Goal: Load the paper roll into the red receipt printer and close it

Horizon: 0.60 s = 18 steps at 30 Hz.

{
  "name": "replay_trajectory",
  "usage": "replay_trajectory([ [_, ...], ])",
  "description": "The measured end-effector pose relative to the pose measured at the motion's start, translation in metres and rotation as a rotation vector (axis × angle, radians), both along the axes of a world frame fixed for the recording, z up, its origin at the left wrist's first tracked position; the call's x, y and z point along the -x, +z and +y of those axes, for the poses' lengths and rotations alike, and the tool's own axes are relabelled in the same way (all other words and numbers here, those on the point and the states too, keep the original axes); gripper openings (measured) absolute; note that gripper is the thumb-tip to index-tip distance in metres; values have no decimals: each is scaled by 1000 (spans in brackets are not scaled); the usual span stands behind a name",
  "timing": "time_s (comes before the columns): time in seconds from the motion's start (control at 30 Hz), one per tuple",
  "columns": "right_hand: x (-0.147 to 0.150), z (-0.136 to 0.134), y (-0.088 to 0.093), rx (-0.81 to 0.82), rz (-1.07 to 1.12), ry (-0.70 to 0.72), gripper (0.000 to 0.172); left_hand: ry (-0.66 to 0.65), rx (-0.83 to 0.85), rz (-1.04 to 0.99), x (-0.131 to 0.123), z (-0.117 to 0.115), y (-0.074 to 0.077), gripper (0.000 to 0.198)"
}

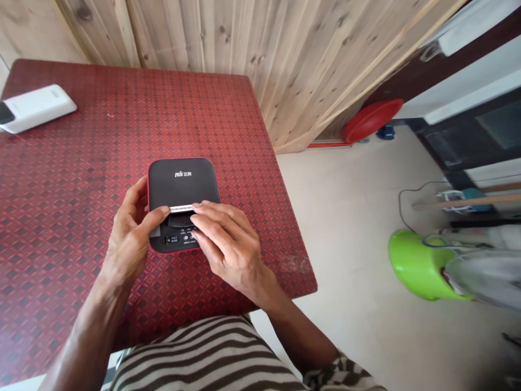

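A flat black device [183,187] with rounded corners and a red edge, which looks like a small digital scale, is in front of me over the table. White lettering marks its top, and a dark panel with small buttons sits at its near end. My left hand [132,231] wraps its left side, the thumb reaching over the top. Across the device lies a narrow white strip [182,208] with small dark marks. The left thumb touches its left end. Bent over the right side, my right hand [230,239] has its fingertips together on the strip's right end, hiding some buttons.
The table [228,119] has a red patterned top. A white rectangular gadget [43,107] with a dark end lies at far left. Wooden panelling [228,38] rises behind. On the floor to the right are a green plastic stool or tub [419,266], a cable and a red basin [372,119].
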State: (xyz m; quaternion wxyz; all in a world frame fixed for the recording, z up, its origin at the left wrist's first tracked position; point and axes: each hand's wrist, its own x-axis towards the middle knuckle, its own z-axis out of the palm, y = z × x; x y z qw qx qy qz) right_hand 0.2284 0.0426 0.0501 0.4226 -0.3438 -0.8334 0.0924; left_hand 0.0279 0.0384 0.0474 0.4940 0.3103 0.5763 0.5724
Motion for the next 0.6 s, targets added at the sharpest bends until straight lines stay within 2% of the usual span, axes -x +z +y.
replay_trajectory([
  [0.1,-10,-2,-1,10,109,-85,29,9,-36,-59,4,-14,-1,54],
  [0.23,-25,-2,-7,71,195,-229,27,-1,-20,-13,4,-30,-1,51],
  [0.33,-30,0,-11,99,188,-251,24,38,-14,16,2,-33,-1,49],
  [0.6,-27,2,-12,115,177,-267,24,34,-12,64,2,-32,0,49],
])
